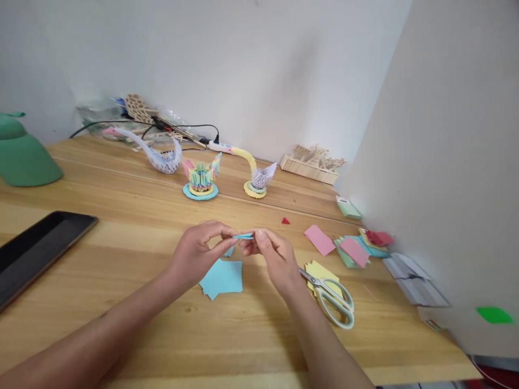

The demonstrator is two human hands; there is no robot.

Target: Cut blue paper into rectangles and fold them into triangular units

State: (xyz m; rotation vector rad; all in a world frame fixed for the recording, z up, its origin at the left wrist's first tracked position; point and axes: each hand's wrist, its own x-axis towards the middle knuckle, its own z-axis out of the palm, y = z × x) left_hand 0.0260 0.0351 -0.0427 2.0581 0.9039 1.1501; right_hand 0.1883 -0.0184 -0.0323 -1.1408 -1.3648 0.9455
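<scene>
A small folded piece of blue paper is pinched between my two hands above the table. My left hand grips its left end between thumb and fingertips. At the other end, my right hand closes thumb and fingers on it. Below them lies a stack of blue paper sheets, and a further bit of blue paper shows partly behind my left fingers. Scissors with pale handles rest on yellow paper sheets, right of my right hand.
Folded-paper swans and a multicoloured paper model stand farther back. Pink paper and mixed paper stacks lie to the right. A black phone or tablet is at left, near a green container. A wooden model stands by the wall.
</scene>
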